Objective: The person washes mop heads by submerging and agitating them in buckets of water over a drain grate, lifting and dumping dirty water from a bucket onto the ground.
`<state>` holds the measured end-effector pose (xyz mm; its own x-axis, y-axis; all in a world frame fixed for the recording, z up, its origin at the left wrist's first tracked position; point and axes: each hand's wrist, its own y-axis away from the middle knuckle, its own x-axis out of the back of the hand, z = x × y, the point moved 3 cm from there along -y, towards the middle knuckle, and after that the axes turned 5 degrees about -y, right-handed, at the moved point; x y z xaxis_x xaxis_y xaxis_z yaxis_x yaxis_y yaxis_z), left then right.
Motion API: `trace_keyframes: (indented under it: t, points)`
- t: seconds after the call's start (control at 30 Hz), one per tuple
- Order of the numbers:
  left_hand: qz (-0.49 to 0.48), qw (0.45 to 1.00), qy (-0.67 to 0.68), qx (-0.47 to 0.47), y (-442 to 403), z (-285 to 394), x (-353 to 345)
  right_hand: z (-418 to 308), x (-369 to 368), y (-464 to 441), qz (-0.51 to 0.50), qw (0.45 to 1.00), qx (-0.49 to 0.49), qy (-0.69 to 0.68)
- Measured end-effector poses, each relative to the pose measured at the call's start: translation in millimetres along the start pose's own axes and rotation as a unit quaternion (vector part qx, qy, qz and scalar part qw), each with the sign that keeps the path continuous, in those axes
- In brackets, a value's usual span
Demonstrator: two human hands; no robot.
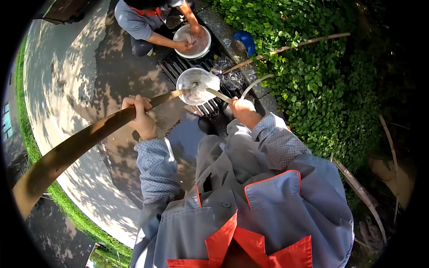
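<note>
A long wooden pole [89, 134] slants from the lower left up to a white bucket [178, 81]. My left hand [142, 118] is closed around it, with its far end at the bucket's left side. My right hand [244, 110] grips a short light stick [218, 94], whose tip reaches into the bucket from the right. Inside lies a whitish wet mass [203, 85]; whether it is cloth or foam I cannot tell. Close behind my right hand rises a pale curved strip [254, 85]; whether the hand also holds it is unclear.
A crouching person [138, 27] has both hands in a second white bucket [195, 56]. Both buckets stand on a dark drain grate [172, 67]. A stone curb [223, 38], crumpled clear plastic [232, 79], a blue item [244, 42], a branch [290, 48] and a hedge [313, 80] are on the right.
</note>
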<state>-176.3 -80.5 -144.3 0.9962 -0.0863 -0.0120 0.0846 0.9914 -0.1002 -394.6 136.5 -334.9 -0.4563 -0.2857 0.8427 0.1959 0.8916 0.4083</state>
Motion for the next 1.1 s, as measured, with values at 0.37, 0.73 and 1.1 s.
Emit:
trace_keyframes:
  t: [0.37, 0.73, 1.1]
  points:
    - [0.141, 0.980, -0.116, 0.078, 18.2, -70.5, 26.3, -2.6, -7.9, 12.6, 0.037, 0.996, 0.028, 0.070]
    - [-0.098, 0.989, -0.020, -0.111, 6.2, 259.4, 38.6, -10.5, 11.0, 39.4, -0.007, 0.999, 0.034, 0.035]
    - [-0.096, 0.983, 0.020, -0.158, 5.0, 263.7, 12.0, -0.8, 8.6, 24.1, -0.013, 0.999, 0.022, 0.046]
